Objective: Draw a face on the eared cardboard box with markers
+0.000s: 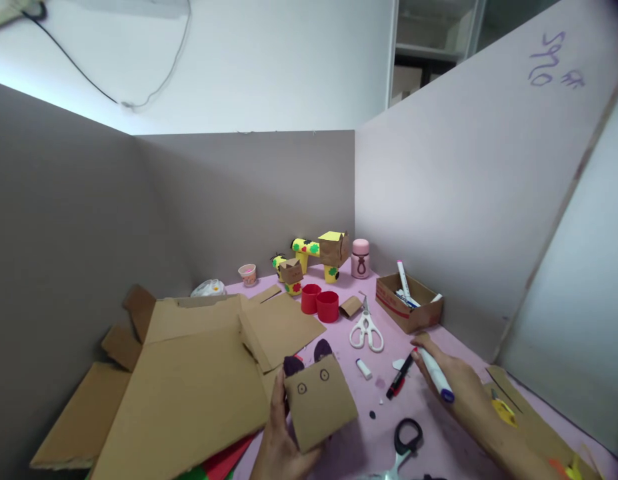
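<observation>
My left hand (289,433) is wrapped round a small cardboard box (321,403) with two drawn round eyes and two dark purple ears on its upper edge. The eyed face is turned up toward me. My right hand (449,373) grips a white marker (435,375); its dark blue end points at me and a bit of red shows at the far end. Close to those fingertips, a black pen (399,378) lies on the pink table. Between the hands are a white eraser (363,369) and, nearer me, black-handled scissors (407,440), partly cut off by the frame.
A large opened cardboard carton (189,380) covers the left side. White-handled scissors (367,333), red rings (328,307), yellow spotted cardboard animals (305,247), a pink bottle (360,259) and a box of markers (409,303) stand farther back. Grey partitions (259,193) surround the table.
</observation>
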`<control>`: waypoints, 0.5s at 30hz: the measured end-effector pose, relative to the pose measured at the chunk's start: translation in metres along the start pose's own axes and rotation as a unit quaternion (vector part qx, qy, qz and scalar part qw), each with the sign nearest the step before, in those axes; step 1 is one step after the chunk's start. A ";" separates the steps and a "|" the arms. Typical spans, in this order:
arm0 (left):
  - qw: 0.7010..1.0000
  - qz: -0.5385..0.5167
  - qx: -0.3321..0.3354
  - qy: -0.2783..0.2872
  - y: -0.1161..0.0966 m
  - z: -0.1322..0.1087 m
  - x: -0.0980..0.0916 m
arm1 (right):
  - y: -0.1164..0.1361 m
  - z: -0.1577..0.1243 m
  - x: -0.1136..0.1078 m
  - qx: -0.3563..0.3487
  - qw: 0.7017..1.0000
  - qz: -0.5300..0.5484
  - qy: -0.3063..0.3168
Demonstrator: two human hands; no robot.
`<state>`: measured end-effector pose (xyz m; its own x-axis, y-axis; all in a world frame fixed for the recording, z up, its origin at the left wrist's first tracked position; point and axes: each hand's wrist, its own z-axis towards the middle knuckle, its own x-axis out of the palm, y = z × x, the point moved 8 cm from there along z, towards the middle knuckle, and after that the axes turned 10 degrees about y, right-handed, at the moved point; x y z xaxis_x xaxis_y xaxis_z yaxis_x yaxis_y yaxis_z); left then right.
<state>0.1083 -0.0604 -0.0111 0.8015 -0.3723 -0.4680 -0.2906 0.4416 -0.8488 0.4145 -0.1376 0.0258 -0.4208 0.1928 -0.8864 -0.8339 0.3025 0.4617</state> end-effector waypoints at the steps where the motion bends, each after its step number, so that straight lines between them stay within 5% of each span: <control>1: 1.000 0.005 0.000 0.004 -0.003 0.003 -0.001 | 0.005 -0.002 0.002 -0.010 0.999 0.030 -0.006; 7: 0.999 0.011 0.007 0.032 -0.005 0.015 -0.004 | 0.031 -0.011 0.024 -0.056 0.987 0.151 -0.017; 15: 0.998 0.002 -0.008 0.057 0.021 0.024 -0.002 | 0.019 -0.009 0.045 -0.062 0.972 0.225 -0.033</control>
<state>0.1127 -0.0310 -0.0222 0.7363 -0.4606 -0.4956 -0.3035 0.4299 -0.8503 0.3762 -0.1313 -0.0059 -0.7328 0.3401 -0.5893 -0.6086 0.0597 0.7913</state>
